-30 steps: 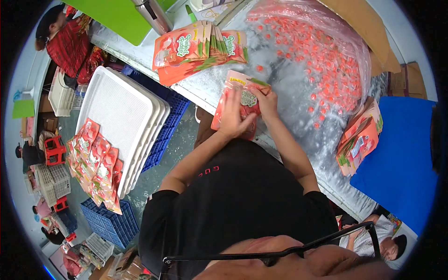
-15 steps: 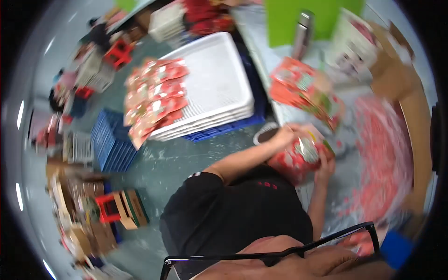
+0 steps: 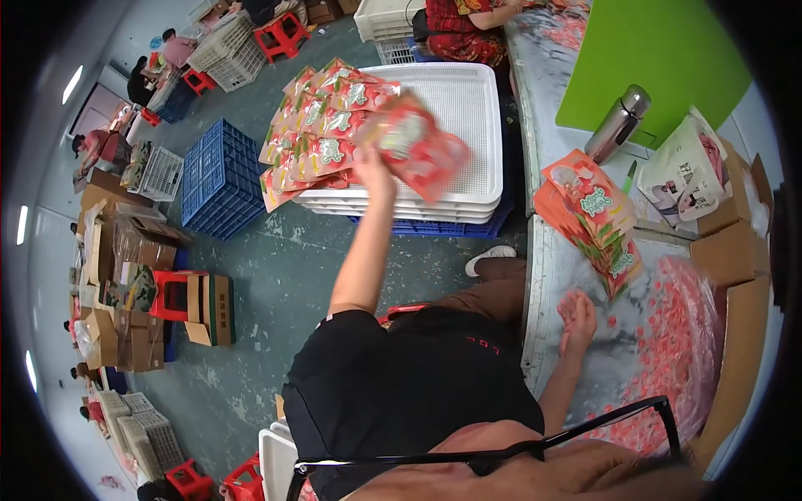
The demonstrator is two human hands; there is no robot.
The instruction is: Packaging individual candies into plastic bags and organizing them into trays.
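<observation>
My left hand reaches out over the white mesh tray and grips a red-and-clear pouch, blurred by motion. Beneath and beside it, several filled pouches lie overlapping in rows on the left part of the tray. On the table, my right hand has its fingers curled; what they hold, if anything, cannot be made out. Just beyond that hand lies a fanned stack of flat red pouches. To its right, small pink wrapped pieces are spread over clear plastic.
A steel flask stands before a green panel, with a white printed bag beside it. Cardboard borders the table's right side. Blue crates and a red stool stand leftward. Another person sits beyond the tray.
My left hand has swung from the table out over the tray, carrying the filled pouch. My right hand has let go of the pouch and stays by the table's near side.
</observation>
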